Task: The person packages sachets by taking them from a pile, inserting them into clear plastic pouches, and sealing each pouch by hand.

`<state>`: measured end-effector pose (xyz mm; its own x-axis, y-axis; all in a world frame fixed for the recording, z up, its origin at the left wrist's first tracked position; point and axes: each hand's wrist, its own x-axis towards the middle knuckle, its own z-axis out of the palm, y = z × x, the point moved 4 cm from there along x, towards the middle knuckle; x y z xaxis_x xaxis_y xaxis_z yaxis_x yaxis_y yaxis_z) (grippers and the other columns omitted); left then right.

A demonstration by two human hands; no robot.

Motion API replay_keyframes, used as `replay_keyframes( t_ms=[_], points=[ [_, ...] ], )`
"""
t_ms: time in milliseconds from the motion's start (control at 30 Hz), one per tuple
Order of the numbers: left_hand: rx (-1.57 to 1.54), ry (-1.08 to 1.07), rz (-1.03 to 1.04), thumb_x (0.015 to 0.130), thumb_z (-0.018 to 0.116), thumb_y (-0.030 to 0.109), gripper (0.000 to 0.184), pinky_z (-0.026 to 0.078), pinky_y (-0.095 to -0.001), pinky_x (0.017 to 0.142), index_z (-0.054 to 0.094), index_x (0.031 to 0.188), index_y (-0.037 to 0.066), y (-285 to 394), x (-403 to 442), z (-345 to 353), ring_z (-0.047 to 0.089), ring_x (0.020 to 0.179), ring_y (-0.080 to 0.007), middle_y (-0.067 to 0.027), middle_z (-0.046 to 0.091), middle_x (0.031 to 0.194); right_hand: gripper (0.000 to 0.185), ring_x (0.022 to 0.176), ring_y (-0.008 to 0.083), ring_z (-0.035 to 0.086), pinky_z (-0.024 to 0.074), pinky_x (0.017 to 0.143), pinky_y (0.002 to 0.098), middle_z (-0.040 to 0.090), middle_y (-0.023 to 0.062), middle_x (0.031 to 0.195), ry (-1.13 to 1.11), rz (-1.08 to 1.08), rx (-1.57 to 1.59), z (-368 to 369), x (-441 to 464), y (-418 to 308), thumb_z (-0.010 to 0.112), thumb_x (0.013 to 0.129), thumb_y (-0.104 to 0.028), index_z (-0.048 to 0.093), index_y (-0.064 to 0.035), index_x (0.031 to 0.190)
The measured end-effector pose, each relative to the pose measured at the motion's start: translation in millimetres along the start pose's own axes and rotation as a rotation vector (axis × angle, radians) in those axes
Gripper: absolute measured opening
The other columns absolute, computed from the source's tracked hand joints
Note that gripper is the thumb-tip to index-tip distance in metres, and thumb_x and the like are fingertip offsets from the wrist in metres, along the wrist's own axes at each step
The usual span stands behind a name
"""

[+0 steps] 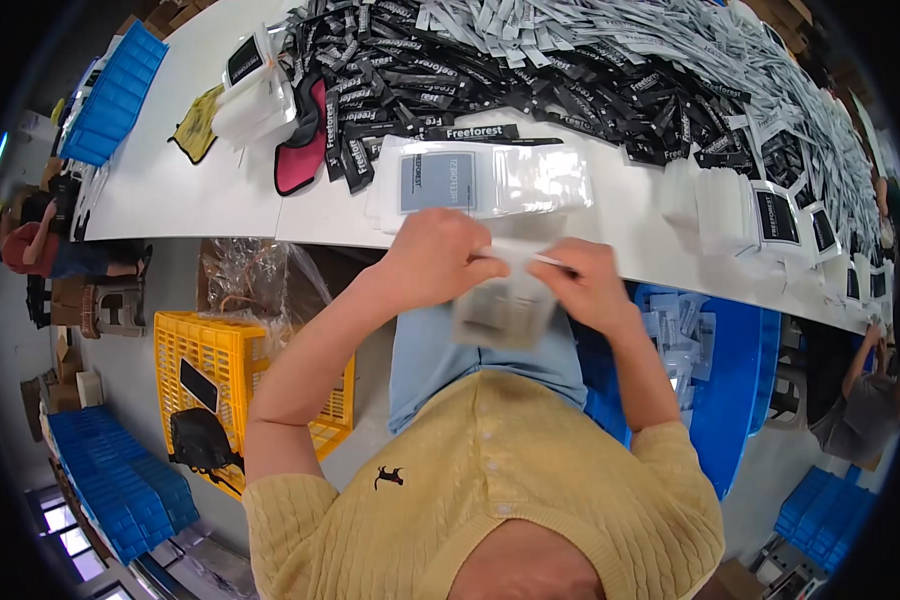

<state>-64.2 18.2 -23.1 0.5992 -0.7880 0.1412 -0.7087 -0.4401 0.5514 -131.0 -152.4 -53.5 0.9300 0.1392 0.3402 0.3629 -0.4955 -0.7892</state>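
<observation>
My left hand and my right hand pinch the upper edge of a small clear pouch between them. The pouch hangs over my lap, blurred by motion, with something greyish inside that I cannot make out. Just beyond my hands, a stack of clear flat bags with a grey-blue label lies at the table's front edge. Black Freeforest sachets are heaped behind it, and white sachets pile up farther back.
Packed pouches stand at the right of the white table; others lie left, near a yellow cloth. A yellow crate is below left, a blue bin below right. People sit at both sides.
</observation>
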Motion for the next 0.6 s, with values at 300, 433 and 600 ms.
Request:
replay_keyframes(
  t_ms=[300,433,600],
  points=[
    [0.109,0.197,-0.024,0.072,0.07,0.016,0.025,0.046,-0.0387,0.077,0.063,0.094,0.006,-56.5,-14.0,16.2,0.057,0.089,-0.0293,-0.0103,0.061,0.09,0.024,0.08,0.0202,0.06,0.0462,0.072,0.0292,0.062,0.0102,0.087,0.358,0.395,-0.636,-186.8,-117.2,49.8,0.065,0.075,-0.004,0.063,-0.002,0.1],
    [0.209,0.296,0.062,0.07,0.072,0.018,0.043,0.041,-0.0429,0.091,0.059,0.109,0.006,-39.8,28.0,37.5,0.051,0.105,-0.033,-0.0121,0.057,0.107,0.009,0.077,0.0261,0.063,0.0486,0.072,0.032,0.066,0.0119,0.082,0.294,0.042,-0.383,-100.7,-16.1,36.1,0.065,0.079,-0.005,0.068,-0.0022,0.087],
    [0.301,0.277,0.1,0.069,0.072,0.02,0.044,0.039,-0.0439,0.094,0.059,0.109,0.007,-60.7,35.3,59.6,0.05,0.108,-0.0315,-0.0104,0.057,0.108,0.013,0.081,0.0302,0.062,0.0483,0.073,0.0387,0.066,0.0078,0.084,-0.015,-0.137,-0.427,5.3,141.4,74.6,0.061,0.079,-0.017,0.068,-0.0084,0.086]
  ],
)
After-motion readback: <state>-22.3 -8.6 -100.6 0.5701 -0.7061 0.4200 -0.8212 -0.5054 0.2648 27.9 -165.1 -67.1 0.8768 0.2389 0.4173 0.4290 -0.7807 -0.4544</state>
